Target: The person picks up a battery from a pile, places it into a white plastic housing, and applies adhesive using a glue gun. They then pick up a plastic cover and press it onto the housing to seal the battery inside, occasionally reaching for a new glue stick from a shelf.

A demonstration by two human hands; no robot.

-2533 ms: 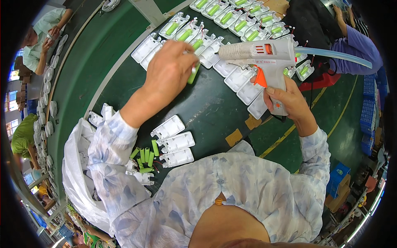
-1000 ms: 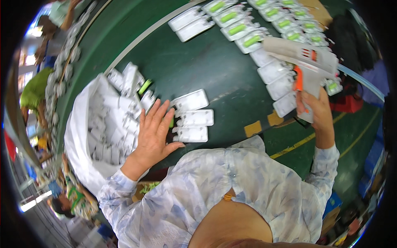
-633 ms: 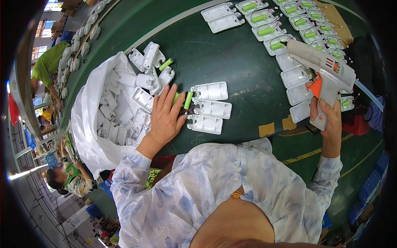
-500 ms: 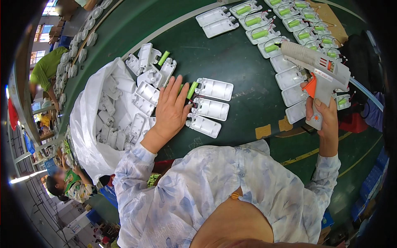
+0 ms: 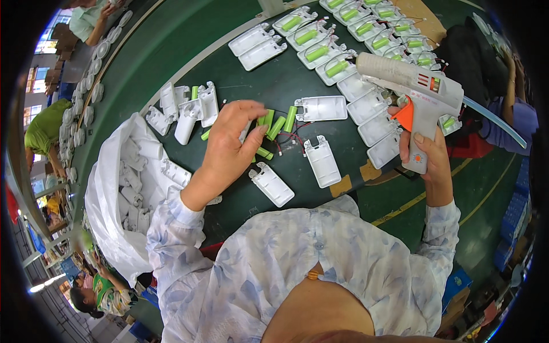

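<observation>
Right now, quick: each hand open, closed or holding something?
Left hand: partly curled beside the green cells; cannot tell if it holds anything.
Right hand: closed around the glue gun.

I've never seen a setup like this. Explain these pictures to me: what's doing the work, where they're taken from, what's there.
There is no machine arm here, only two bare hands. The view comes from a wide fisheye camera worn on the head, looking down, which is why straight edges bend.

The right hand grips a pale glue gun with an orange trigger. The left hand is over loose green cells; whether it holds anything is hard to tell.

On the dark green table, white casings lie near those cells. Farther off, rows of casings with green cells in them are laid out. At the left, a white bag holds more casings.
</observation>
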